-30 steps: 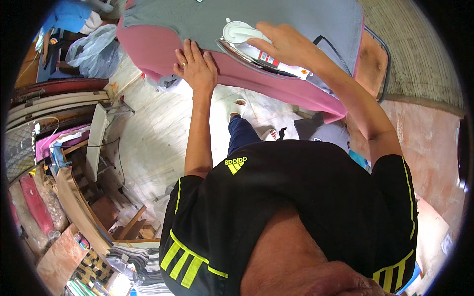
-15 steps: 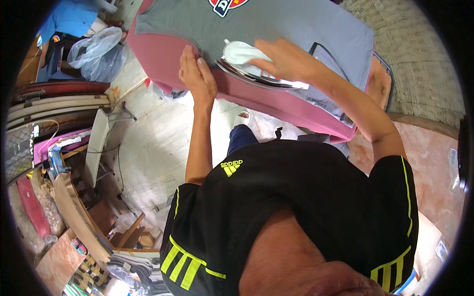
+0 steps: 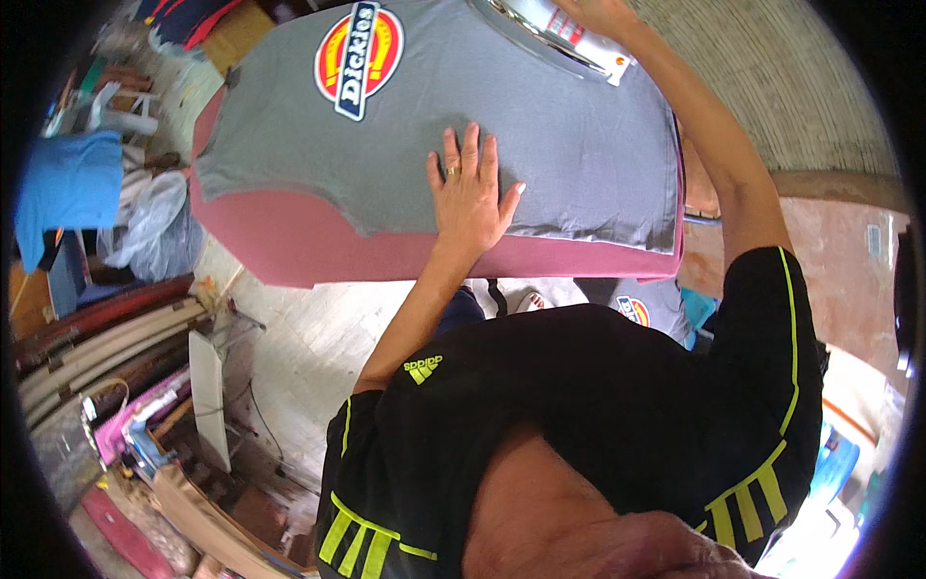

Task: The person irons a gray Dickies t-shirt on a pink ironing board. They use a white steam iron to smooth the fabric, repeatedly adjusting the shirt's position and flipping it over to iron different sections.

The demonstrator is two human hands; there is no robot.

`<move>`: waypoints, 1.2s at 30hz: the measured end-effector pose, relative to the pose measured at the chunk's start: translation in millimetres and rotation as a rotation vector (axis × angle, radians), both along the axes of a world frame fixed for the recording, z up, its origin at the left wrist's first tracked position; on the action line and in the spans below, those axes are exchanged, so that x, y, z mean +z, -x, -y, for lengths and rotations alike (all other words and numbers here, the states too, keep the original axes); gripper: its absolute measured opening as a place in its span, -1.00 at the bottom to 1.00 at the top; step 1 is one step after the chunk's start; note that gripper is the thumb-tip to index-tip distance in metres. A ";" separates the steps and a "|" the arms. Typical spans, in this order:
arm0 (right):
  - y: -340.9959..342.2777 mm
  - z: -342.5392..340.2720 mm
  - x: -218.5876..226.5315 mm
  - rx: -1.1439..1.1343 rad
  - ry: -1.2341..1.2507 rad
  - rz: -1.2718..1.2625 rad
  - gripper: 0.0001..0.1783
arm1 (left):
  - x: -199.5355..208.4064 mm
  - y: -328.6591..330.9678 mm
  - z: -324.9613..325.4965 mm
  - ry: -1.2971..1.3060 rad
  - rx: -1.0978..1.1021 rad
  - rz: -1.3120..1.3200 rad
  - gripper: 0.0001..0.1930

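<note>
A grey T-shirt (image 3: 405, 174) with a round red and yellow printed patch lies spread over an ironing board with a pink cover (image 3: 280, 241). My left hand (image 3: 471, 198) rests flat on the shirt near its front edge, fingers spread, a ring on one finger. At the far right of the shirt, my right hand (image 3: 600, 15) grips a clothes iron (image 3: 564, 41), shiny metal with a white and red side. The upper edge of the view cuts off part of that hand and the iron's handle.
A folding stand with a white top (image 3: 209, 400) is on the floor at the left, near stacked boards (image 3: 106, 362). A clear plastic bag (image 3: 159, 227) and a blue cloth (image 3: 72, 183) are at the far left. Another grey printed garment (image 3: 661, 304) hangs below the board.
The iron and my right hand have moved away, toward the far side of the board. My left hand has come down from above the near edge onto the shirt. The view has shifted too.
</note>
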State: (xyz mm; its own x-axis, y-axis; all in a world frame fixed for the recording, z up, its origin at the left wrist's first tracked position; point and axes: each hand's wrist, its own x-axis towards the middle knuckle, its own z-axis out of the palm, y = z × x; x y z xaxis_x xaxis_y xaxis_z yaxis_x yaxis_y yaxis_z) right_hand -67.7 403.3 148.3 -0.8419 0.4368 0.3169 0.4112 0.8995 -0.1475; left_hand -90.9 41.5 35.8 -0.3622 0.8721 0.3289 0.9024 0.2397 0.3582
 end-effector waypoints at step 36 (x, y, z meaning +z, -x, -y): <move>-143.6 -27.1 -19.9 -0.353 0.163 0.037 -0.38 | 18.8 -28.2 -5.3 0.156 0.104 -0.058 -0.26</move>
State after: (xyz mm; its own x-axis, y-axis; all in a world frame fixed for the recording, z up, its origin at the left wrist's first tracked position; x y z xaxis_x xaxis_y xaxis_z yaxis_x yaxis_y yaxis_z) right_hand 75.9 430.4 128.4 -0.6407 0.7435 0.1916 0.6987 0.6681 -0.2560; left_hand -62.7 46.8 54.6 -0.4372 0.8731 0.2158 0.8880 0.3811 0.2574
